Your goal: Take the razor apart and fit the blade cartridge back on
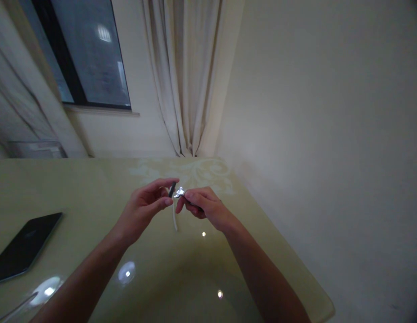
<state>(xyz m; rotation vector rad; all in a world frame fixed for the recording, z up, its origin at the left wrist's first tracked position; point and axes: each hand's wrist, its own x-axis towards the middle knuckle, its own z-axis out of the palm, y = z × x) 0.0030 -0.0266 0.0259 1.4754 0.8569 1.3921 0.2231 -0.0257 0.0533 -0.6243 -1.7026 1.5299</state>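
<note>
Left hand (144, 199), centre of frame: thumb and fingertips pinching a dark piece (172, 189), held upright, slightly tilted. Right hand (208, 207), just right of centre: fingers curled, thumb pressed on a shiny piece (179, 192), its bright end just beside the dark one; contact unclear. White strip (175, 220): just below both; whether hanging or lying, cannot tell. Black slab (27, 244): lower left, on table (154, 278). Window (90, 49): upper left. Curtain (184, 67): top centre.

Can't read any text from where I'm standing tbh, just a faint logo (30, 233) on the black laptop (23, 249), too blurry.
</note>
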